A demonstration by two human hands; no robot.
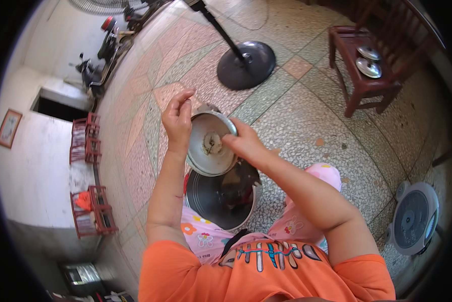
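Note:
My right hand [244,143] grips the right rim of a round, dull metal bowl [199,138], thumb over the inside. The bowl is tilted so its inside shows, with a pale ring and small greenish bits near the middle. Beside its left rim is my left hand [177,121], raised, its fingers bent upward with nothing visible in them. Below the bowl, between my knees, stands a large round metal pot [221,201] with a dark, shiny inside; the bowl hides part of its far rim. A small grey-brown thing shows behind the bowl's far rim, too covered to name.
A black fan base [246,65] and pole stand ahead. Two metal lids [368,67] lie on a red wooden chair [359,93] at the far right. A grey floor fan [412,216] is near right. Red chairs [92,211] and a motorbike [92,75] line the left wall.

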